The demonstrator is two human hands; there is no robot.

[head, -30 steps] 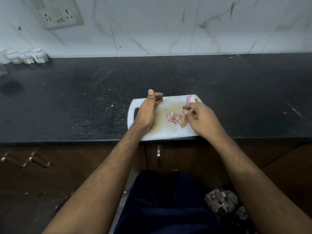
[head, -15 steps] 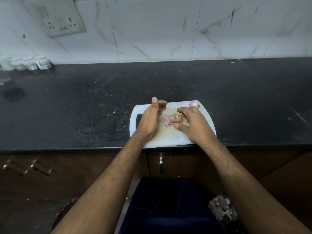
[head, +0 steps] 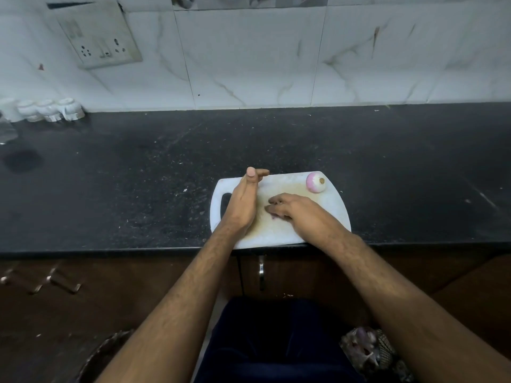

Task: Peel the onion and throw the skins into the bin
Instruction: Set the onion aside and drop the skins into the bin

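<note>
A peeled, pale purple onion (head: 316,182) sits at the far right corner of the white cutting board (head: 330,208). My left hand (head: 244,201) stands on its edge on the board's left part, palm facing right, fingers curled at the top. My right hand (head: 297,211) lies flat on the board, fingers pointing left toward the left palm. It covers the onion skins; only a small purple scrap (head: 273,217) shows under its fingers. A bin (head: 367,351) with onion skins in it stands on the floor at the lower right.
The board lies at the front edge of a black counter (head: 138,183). Small white jars (head: 49,109) stand at the back left by the tiled wall. Brown cabinet doors with metal handles (head: 261,272) are below. A dark round container (head: 105,352) is on the floor at lower left.
My right hand has slid left across the board, flattening over the skins and pushing them toward my left palm. The skin pile, visible before, is now almost hidden. The onion is now uncovered.
</note>
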